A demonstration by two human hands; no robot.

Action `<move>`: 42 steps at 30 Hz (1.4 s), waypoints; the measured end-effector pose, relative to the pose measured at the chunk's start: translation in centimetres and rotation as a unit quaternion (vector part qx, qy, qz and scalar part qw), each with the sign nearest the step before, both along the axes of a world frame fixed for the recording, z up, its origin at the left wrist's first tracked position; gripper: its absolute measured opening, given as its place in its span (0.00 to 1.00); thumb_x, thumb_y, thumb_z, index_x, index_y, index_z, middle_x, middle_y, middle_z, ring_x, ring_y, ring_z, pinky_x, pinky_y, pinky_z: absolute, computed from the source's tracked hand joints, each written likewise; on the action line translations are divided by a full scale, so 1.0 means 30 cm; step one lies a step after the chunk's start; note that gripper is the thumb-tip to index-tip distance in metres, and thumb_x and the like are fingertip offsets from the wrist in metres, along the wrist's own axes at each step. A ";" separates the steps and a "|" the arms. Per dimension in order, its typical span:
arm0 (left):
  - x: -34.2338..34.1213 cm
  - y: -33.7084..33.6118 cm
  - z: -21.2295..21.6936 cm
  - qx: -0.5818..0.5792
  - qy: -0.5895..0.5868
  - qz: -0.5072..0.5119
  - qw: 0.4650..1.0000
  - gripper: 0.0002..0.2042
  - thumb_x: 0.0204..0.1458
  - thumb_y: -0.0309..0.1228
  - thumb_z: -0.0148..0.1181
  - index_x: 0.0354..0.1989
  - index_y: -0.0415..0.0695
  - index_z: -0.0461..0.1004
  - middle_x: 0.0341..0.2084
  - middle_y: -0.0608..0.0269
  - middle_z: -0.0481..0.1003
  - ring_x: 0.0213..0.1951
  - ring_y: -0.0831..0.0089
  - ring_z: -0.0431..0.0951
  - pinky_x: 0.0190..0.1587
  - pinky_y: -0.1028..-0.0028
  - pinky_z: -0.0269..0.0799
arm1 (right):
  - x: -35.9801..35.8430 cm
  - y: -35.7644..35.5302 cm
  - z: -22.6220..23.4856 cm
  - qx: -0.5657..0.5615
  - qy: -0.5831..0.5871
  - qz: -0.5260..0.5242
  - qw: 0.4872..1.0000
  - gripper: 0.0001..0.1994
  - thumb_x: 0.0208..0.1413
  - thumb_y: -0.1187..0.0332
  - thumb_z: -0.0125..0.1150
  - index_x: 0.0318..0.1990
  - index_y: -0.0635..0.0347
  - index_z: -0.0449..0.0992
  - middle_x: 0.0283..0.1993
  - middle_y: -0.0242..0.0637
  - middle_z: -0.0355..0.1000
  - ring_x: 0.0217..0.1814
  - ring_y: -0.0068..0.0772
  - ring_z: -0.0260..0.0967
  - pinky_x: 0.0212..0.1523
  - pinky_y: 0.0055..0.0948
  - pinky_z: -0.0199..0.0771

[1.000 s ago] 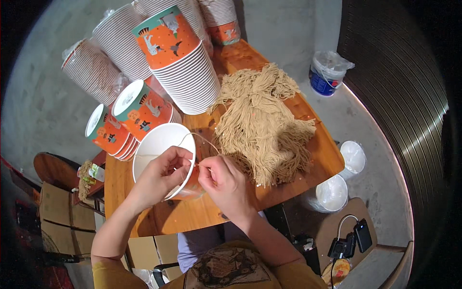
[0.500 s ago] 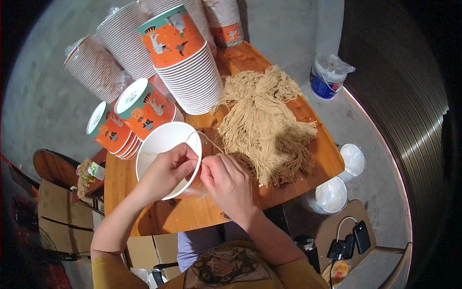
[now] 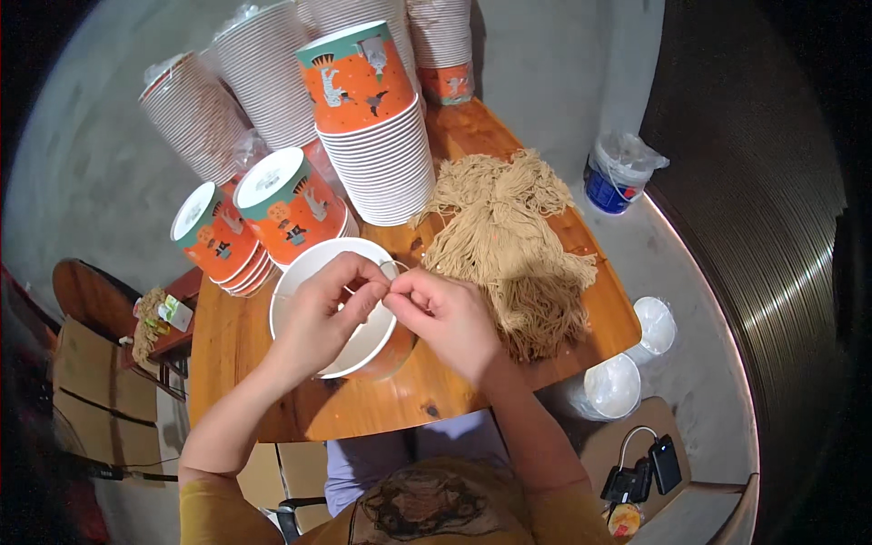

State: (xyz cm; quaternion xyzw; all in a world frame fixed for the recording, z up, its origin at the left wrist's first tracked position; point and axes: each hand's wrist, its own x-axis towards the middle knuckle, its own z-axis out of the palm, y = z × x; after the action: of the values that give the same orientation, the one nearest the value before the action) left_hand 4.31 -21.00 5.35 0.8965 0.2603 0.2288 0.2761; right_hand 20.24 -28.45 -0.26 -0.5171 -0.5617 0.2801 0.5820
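My left hand (image 3: 331, 313) and my right hand (image 3: 450, 320) meet at the fingertips above the right side of a white-lined paper tub (image 3: 338, 247). Both are closed in a pinch on a thin tan strand of yarn (image 3: 396, 263), which loops up just behind the fingers. The strand's ends are hidden by my fingers. The tub stands on the table, its open mouth facing up toward me, and my left hand covers part of it. Right beside my right hand lies a large heap of tan yarn strands (image 3: 504, 241).
Upside-down orange and green tubs (image 3: 289, 209) stand in stacks on the wooden table (image 3: 363, 409). Tall white stacks in plastic (image 3: 263, 77) rise behind. A lidded bucket (image 3: 618, 177), white plastic-covered tubs (image 3: 610, 386) and a chair with a black power bank (image 3: 665, 463) are at right.
My fingertips have come together above the tub, and the strand's loop between them looks smaller. The view has shifted slightly, so the tubs and yarn sit a little lower.
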 end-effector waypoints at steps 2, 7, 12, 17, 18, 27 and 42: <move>0.005 -0.002 -0.005 -0.258 -0.131 0.005 0.957 0.13 0.57 0.23 0.56 0.50 0.41 0.66 0.36 0.66 0.72 0.39 0.77 0.72 0.41 0.76 0.70 | -0.003 0.010 -0.018 -0.034 0.047 0.020 0.998 0.06 0.57 0.68 0.61 0.36 0.62 0.75 0.27 0.32 0.72 0.27 0.18 0.67 0.30 0.24 0.69; 0.009 -0.010 0.002 -0.518 -0.139 0.033 0.844 0.20 0.53 0.18 0.58 0.54 0.41 0.64 0.39 0.66 0.73 0.39 0.80 0.72 0.46 0.81 0.69 | -0.022 0.048 -0.094 -0.001 0.228 0.106 0.968 0.08 0.60 0.66 0.59 0.36 0.63 0.76 0.29 0.20 0.70 0.29 0.10 0.60 0.30 0.16 0.61; 0.002 0.014 -0.047 -0.582 -0.143 0.040 0.799 0.16 0.55 0.21 0.59 0.52 0.40 0.67 0.38 0.68 0.73 0.36 0.85 0.72 0.41 0.86 0.70 | 0.008 0.039 -0.062 -0.103 0.248 0.136 0.954 0.08 0.62 0.66 0.57 0.38 0.60 0.76 0.29 0.21 0.70 0.27 0.10 0.59 0.28 0.15 0.59; 0.005 0.026 -0.061 -0.570 -0.142 0.025 0.809 0.06 0.58 0.27 0.58 0.41 0.40 0.70 0.32 0.68 0.75 0.31 0.85 0.72 0.35 0.86 0.68 | 0.090 0.018 0.019 -0.091 0.158 0.156 0.971 0.08 0.62 0.68 0.55 0.45 0.59 0.70 0.28 0.24 0.68 0.27 0.12 0.60 0.27 0.16 0.60; 0.005 0.030 -0.062 -0.572 -0.143 0.027 0.807 0.06 0.58 0.27 0.58 0.41 0.40 0.70 0.32 0.68 0.75 0.31 0.85 0.72 0.35 0.86 0.68 | 0.108 0.008 0.052 -0.102 0.108 0.166 0.975 0.08 0.61 0.68 0.55 0.44 0.59 0.69 0.28 0.25 0.68 0.27 0.13 0.61 0.27 0.16 0.61; 0.049 0.024 -0.051 -0.414 -0.047 -0.009 0.909 0.07 0.58 0.33 0.59 0.39 0.43 0.75 0.28 0.75 0.71 0.28 0.86 0.66 0.31 0.83 0.62 | 0.126 0.053 0.171 -0.063 -0.015 0.261 0.963 0.04 0.60 0.72 0.54 0.40 0.60 0.70 0.29 0.26 0.67 0.30 0.11 0.61 0.29 0.15 0.61; 0.045 0.033 -0.042 -0.475 -0.073 0.006 0.877 0.06 0.57 0.32 0.60 0.36 0.41 0.75 0.27 0.73 0.71 0.27 0.86 0.67 0.30 0.84 0.62 | 0.098 -0.048 0.025 0.033 -0.126 0.008 0.991 0.07 0.53 0.69 0.62 0.37 0.59 0.73 0.34 0.39 0.67 0.29 0.37 0.68 0.30 0.32 0.69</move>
State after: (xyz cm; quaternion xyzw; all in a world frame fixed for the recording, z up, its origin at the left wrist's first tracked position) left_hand 5.68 -20.00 4.08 0.6369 0.3216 0.1444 0.6856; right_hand 23.19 -29.89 0.50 -0.5241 -0.6437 0.1986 0.5211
